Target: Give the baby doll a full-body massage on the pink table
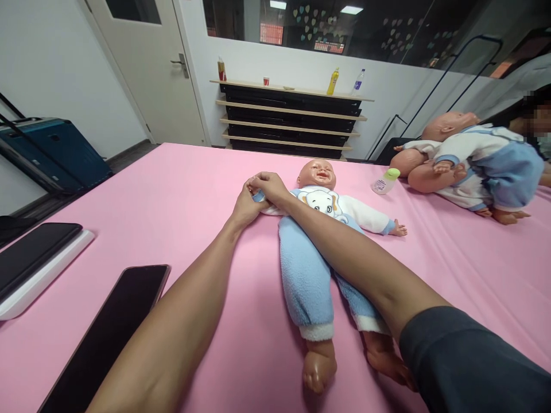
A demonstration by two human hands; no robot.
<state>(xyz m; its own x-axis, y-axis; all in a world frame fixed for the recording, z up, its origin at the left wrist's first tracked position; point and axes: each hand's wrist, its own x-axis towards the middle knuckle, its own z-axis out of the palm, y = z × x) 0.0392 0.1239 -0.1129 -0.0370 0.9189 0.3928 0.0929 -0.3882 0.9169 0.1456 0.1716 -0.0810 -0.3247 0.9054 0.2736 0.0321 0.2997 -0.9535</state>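
A baby doll (pixel 305 269) lies on its back on the pink-covered table (pixel 206 178), dressed in a white top with a bear face and fluffy light-blue trousers. Its head points away from me and its feet toward me. My left hand (pixel 248 206) is closed around the doll's arm at the blue sleeve cuff, on the left side. From above, my right hand (pixel 272 188) meets it there, fingers bent and pinched at the doll's hand. Most of that small hand is hidden by my fingers. The doll's other arm stretches out to the right, palm showing.
On the right lie more dressed dolls (pixel 477 160), with a small bottle with a green cap (pixel 386 181) beside them. A phone (pixel 107 332) and a dark device on a white box (pixel 43 264) rest at the left. Shelves (pixel 293 109) stand beyond the table.
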